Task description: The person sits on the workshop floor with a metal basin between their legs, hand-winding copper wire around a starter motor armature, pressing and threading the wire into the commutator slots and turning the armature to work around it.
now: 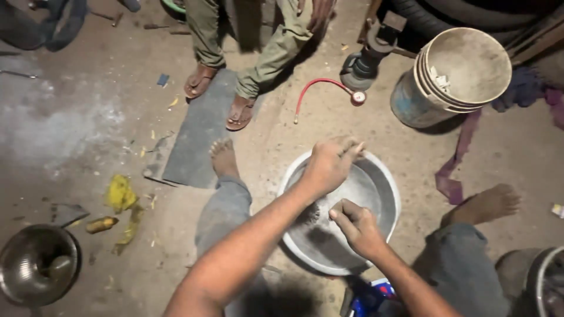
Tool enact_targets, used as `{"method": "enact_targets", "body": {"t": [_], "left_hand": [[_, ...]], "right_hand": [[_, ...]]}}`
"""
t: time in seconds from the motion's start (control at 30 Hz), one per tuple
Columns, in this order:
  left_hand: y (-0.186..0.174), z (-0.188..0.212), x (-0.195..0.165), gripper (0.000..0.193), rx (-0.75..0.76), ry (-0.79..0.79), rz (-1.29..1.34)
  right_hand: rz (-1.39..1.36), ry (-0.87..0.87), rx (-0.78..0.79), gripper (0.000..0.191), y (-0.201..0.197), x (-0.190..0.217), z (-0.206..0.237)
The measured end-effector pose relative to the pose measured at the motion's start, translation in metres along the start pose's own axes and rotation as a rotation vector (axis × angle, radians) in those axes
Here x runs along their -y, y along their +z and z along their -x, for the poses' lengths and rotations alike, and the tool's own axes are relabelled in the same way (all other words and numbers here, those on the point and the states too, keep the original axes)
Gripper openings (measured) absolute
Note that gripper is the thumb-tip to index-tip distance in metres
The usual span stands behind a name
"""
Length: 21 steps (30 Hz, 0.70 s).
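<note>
A round metal basin (382, 194) sits on the dirt floor between my bare feet (223, 157) (487, 202). My left hand (329, 167) hovers over the basin's far rim, fingers pinched on a small pale piece at their tips. Lower down, my right hand (357, 228) rests inside the basin as a closed fist with the thumb out; I cannot see anything in it. A patch of dark grit (308, 214) lies on the basin floor between the two hands.
Another person's sandalled feet (218, 97) stand beyond a dark flat slab (200, 135). A red hose with a gauge (326, 85) and stacked buckets (464, 76) are at the back right. A metal bowl (38, 264) and yellow scraps (120, 194) lie at left.
</note>
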State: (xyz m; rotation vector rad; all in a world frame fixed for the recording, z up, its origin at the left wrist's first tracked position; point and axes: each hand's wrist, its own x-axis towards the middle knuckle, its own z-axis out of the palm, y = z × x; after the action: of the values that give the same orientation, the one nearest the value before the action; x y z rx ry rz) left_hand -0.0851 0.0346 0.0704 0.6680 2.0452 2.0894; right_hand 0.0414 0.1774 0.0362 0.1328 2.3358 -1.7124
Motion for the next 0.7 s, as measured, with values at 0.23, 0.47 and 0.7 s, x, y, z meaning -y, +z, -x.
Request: {"method": "enact_targets", "body": {"t": [0.23, 0.47, 0.7], "left_hand": [[0.020, 0.017, -0.002, 0.025, 0.562, -0.141, -0.058], [0.003, 0.008, -0.002, 0.033, 0.088, -0.243, 0.739], [-0.002, -0.006, 0.020, 0.018, 0.081, 0.090, -0.705]], "right_hand": [[0.049, -0.063, -0.243, 0.026, -0.088, 0.024, -0.021], [-0.033, -0.059, -0.033, 0.057, 0.012, -0.048, -0.010], [0.217, 0.128, -0.103, 0.042, -0.044, -0.009, 0.007]]}}
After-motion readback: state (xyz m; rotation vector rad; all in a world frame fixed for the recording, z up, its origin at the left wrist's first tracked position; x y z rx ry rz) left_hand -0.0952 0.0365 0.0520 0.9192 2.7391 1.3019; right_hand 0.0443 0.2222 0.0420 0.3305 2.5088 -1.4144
